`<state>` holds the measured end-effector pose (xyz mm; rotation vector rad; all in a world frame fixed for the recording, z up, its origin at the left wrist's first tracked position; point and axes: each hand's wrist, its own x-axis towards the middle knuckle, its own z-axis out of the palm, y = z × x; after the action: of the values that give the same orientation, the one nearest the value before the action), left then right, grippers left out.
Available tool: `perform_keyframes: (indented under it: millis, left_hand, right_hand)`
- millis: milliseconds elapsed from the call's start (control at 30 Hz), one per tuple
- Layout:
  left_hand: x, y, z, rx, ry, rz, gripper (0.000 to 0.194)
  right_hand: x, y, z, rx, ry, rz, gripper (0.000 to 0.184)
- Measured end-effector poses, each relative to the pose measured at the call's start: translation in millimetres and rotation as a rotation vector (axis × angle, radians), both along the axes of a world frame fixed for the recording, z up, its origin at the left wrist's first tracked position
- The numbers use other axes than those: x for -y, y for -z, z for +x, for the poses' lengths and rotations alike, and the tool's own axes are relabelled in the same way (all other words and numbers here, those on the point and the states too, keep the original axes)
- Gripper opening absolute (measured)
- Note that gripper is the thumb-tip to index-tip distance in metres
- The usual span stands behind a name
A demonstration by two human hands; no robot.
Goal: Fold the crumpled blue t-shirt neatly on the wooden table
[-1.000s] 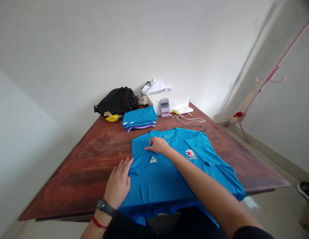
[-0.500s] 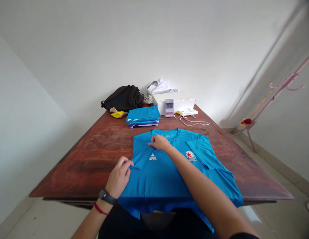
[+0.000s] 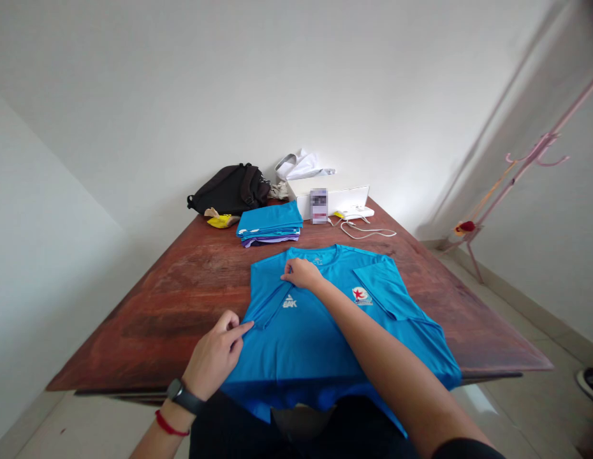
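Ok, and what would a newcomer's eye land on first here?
Probably the bright blue shirt spread across the near part of the reddish-brown table, with the right hand near its collar and the left hand at its left edge. Next, the folded stack just beyond it, then the black bag at the far left against the white wall.
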<state>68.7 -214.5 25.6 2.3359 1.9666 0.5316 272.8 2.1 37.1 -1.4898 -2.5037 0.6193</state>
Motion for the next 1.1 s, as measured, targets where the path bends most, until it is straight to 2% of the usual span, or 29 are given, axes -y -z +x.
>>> perform_keyframes:
  millis: [200,467,633,733,867,1000,1100]
  left_hand:
    - [4.2,-13.3,0.5,-0.051,-0.008,-0.14,0.047]
    - [3.3,-27.9,-3.4,-0.122,-0.055,-0.31,0.063]
    - [-2.3,-41.3,-9.3,-0.063,-0.062,-0.388,0.051]
    - [-8.9,-46.8,-14.8,0.046,-0.057,-0.347,0.043]
    - [-26.5,-49.5,-12.5,0.208,-0.026,-0.171,0.046]
    - [-61.6,-45.4,1.0,0.192,0.176,-0.066,0.044]
    - [-95.3,-35.0,10.3,0.122,0.325,-0.106,0.047]
  right_hand:
    - [1.6,-1.0,0.7,0.003,0.0,0.01,0.021]
    - [2.8,-1.7,1.1,-0.007,0.0,0.017,0.019]
    - [4.0,-3.4,0.2,-0.012,0.008,0.017,0.021]
    - [4.1,-3.7,0.4,-0.019,0.009,0.013,0.022]
    - [2.7,-2.1,0.7,-0.037,0.012,0.007,0.019]
    - [2.2,0.5,-0.1,-0.074,0.03,0.003,0.018]
    - [1.6,2.6,-1.1,-0.136,0.059,0.01,0.016]
